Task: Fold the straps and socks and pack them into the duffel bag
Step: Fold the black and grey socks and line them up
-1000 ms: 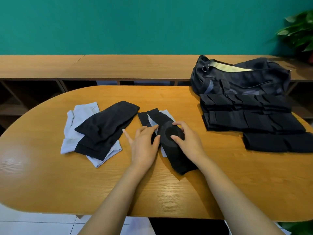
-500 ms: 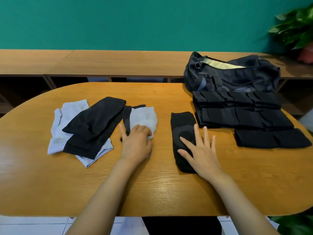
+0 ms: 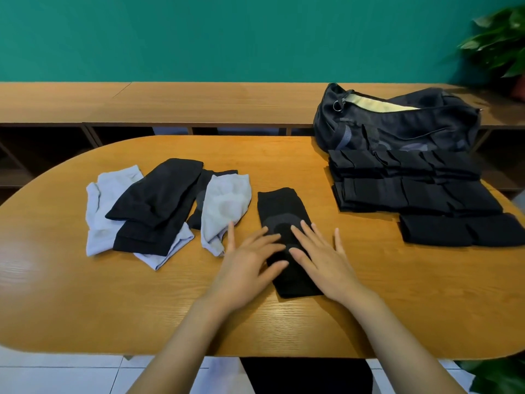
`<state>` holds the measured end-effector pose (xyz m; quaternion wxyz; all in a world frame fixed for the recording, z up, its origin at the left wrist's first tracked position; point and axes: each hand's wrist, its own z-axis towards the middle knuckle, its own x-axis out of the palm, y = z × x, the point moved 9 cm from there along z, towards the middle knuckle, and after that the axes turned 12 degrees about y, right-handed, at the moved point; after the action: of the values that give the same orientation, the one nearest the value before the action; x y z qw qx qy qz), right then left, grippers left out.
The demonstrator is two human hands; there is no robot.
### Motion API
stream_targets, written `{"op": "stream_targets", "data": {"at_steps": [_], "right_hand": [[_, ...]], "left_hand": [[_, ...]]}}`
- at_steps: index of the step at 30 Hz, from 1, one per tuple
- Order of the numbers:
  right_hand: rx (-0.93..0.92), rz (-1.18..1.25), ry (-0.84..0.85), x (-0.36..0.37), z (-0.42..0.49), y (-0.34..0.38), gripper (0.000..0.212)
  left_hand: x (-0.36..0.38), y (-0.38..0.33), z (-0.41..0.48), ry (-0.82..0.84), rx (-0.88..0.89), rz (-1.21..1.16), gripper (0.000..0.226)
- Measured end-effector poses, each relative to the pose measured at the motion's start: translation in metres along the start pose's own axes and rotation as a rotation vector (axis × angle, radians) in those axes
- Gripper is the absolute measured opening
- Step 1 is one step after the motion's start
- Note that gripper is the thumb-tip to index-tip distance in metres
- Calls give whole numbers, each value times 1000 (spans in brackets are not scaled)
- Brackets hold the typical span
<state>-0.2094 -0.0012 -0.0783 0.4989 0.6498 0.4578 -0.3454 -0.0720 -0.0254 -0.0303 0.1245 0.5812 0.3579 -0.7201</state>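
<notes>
The rounded left end of the oval wooden bench (image 3: 56, 280) shows bare, glossy grain up to a loose heap, where pale blue socks (image 3: 99, 211) lie under knitted black socks (image 3: 159, 200), well inside the edge. Just right of the heap a single pale sock (image 3: 224, 206), soft and creased, overlaps a dark sock (image 3: 203, 191). Next comes the folded black sock (image 3: 279, 206), a flat oblong with a grey curved patch, lying towards the front of the bench. Your left grip (image 3: 247, 268) rests on its left edge and your right grip (image 3: 324, 263) on its right side, both flat with fingers straight and spread apart, clasping nothing. Bare wood runs from there to the right front rim. Farther right, the black straps (image 3: 412, 194) lie folded in three flat rows. The nearest row sits close to the bench's right edge, and the farthest touches the slouched dark duffel bag (image 3: 397, 126) at the back, whose unzipped mouth shows a yellowish lining.
</notes>
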Motion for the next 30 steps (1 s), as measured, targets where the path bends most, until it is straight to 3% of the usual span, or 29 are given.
{"op": "stream_targets", "data": {"at_steps": [3, 7, 11, 15, 24, 26, 28, 30], "right_hand": [[-24, 109, -79, -14, -22, -17, 69], [-70, 107, -65, -12, -52, -25, 74], [-112, 163, -84, -8, -72, -27, 70], [-158, 147, -129, -8, -80, -22, 68], [-232, -35, -233, -12, -85, -3, 73], [-228, -102, -277, -13, -87, 2, 61], [-205, -105, -354, -17, -90, 2, 32], [-156, -24, -390, -18, -91, -5, 25]], "left_hand": [[14, -8, -10, 49, 35, -150, 53], [25, -16, -24, 85, 80, -86, 58], [24, -13, -33, -57, 70, -99, 39], [15, -9, -40, -222, 4, -145, 35], [6, -5, -46, -327, -116, -242, 38], [6, -3, -47, -318, -125, -256, 39], [10, -2, -46, -260, -111, -279, 44], [15, 0, -45, -182, -88, -280, 56]]}}
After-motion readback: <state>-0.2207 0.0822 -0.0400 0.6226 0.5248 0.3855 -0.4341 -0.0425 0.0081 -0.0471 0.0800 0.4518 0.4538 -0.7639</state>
